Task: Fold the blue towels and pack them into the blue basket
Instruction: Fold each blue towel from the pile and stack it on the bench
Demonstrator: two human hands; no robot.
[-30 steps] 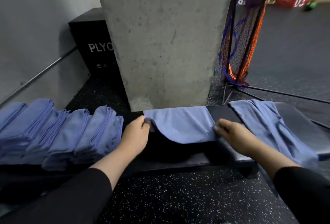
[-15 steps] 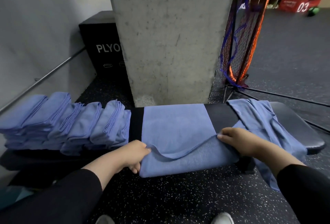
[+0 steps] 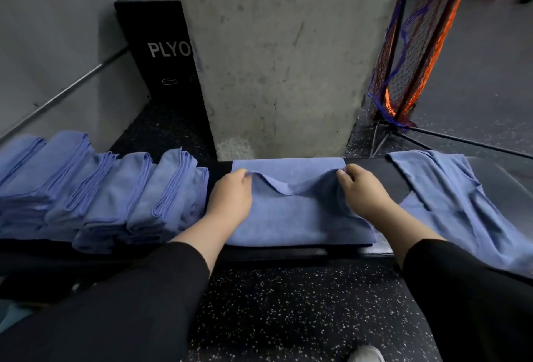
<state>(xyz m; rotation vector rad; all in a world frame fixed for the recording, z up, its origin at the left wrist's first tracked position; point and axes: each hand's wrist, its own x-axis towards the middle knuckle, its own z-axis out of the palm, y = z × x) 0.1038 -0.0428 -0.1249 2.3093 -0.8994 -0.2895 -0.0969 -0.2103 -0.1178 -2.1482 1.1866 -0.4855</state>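
Both hands pinch the near edge of one blue cloth towel [image 3: 300,217] that lies across the black padded worktop [image 3: 372,171]. Left hand [image 3: 230,197] has its fingers curled round the towel's left corner, and right hand [image 3: 360,191] grips the right corner the same way. Between them the held edge sags in a shallow curve over the lower layer of the towel. That lower layer reaches the far edge of the worktop, just in front of a grey concrete pillar [image 3: 277,52], and the fold of the towel lies along the near edge.

Left of this towel, touching the left wrist, a row of folded blue towels [image 3: 109,191] leans along the left end of the worktop, overlapping like tiles. At the right end an unfolded blue towel [image 3: 461,203] is draped in loose creases over the near edge, apart from the held one.

Behind the pillar on the left stands a black box lettered PLYO [image 3: 155,52]. An orange and blue net [image 3: 409,52] on a black frame stands to the pillar's right. Black speckled rubber floor [image 3: 288,309] shows below the worktop. Black sleeves cover both forearms.
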